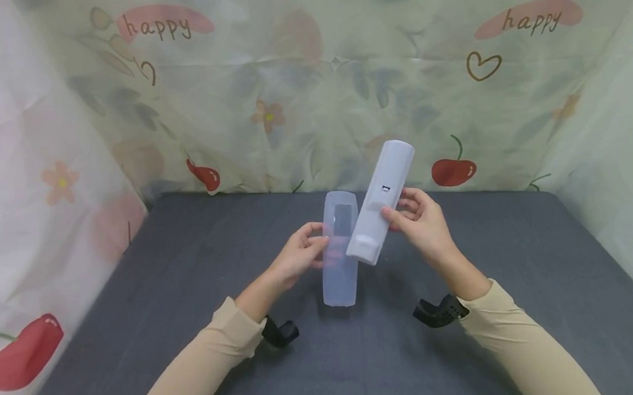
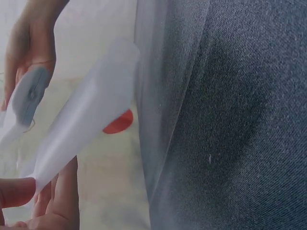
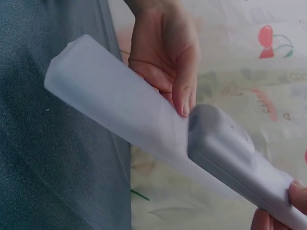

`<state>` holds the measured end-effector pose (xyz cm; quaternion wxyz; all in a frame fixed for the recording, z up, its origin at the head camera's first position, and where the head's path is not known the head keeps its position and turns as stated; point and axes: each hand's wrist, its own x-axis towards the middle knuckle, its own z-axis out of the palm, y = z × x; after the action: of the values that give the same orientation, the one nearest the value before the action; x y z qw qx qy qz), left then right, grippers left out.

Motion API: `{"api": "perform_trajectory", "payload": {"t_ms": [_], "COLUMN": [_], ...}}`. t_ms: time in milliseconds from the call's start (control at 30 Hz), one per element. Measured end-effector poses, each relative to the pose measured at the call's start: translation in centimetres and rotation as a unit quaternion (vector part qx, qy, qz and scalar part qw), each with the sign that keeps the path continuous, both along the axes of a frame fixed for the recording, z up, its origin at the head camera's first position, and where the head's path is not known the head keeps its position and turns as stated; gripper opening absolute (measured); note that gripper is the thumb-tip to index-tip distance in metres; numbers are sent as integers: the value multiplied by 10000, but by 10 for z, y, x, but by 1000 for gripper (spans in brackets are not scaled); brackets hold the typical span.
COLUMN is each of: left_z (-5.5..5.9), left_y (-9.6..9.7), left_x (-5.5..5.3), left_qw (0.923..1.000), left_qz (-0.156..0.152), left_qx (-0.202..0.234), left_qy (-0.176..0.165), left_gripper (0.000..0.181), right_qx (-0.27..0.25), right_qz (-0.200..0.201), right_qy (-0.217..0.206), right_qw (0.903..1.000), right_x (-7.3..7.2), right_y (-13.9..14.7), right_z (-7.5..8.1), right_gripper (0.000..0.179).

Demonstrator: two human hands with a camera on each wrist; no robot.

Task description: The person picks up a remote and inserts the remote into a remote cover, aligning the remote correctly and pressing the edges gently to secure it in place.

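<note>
A translucent remote cover (image 1: 340,283), long and narrow, stands up in my left hand (image 1: 299,253), whose thumb and fingers pinch its left side. To the right of it, my right hand (image 1: 424,220) grips a white remote control (image 1: 380,199) between thumb and fingers. The remote leans, its top end to the upper right and its lower end close beside the cover. In the head view the remote shows a small dark mark on its face. The right wrist view has the remote's thick rounded end (image 3: 218,132) overlapping the cover (image 3: 105,86); whether they touch, I cannot tell.
Both hands are above a dark grey cloth-covered table (image 1: 332,372). A patterned curtain (image 1: 342,107) with cherries and flowers rises behind the table and along both sides. Black wrist straps (image 1: 441,312) show at the beige sleeves (image 1: 527,342).
</note>
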<state>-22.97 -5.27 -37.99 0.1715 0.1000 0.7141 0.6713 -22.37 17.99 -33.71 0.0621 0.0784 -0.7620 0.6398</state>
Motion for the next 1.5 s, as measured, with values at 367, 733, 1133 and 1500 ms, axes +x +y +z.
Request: {"api": "perform_trajectory", "payload": {"t_ms": [367,733,1133,1500], "left_z": [5,7,9,10], "left_y": [-1,0,5,9], "left_x": [6,7,11,12], "left_qw": [9993,9991,9990,9989], "left_qz": [-366,-361,-368,-365], "left_qx": [79,192,240,301], "left_qy": [40,-71,-128,-18], "left_gripper": [40,52,54,55], "right_qx": [-1260,-1713,-1817,-2003], "right_qz": [-743,-1033,-1225,-1316], "right_qy": [223,269,166,100], "right_qw": [9890,9794,9755,9708], "right_x": [-3,-4,-4,-6], "right_y": [-4,-11,-18,-22], "right_z": [0,-2,-5,-10], "right_gripper": [44,35,34,32]}}
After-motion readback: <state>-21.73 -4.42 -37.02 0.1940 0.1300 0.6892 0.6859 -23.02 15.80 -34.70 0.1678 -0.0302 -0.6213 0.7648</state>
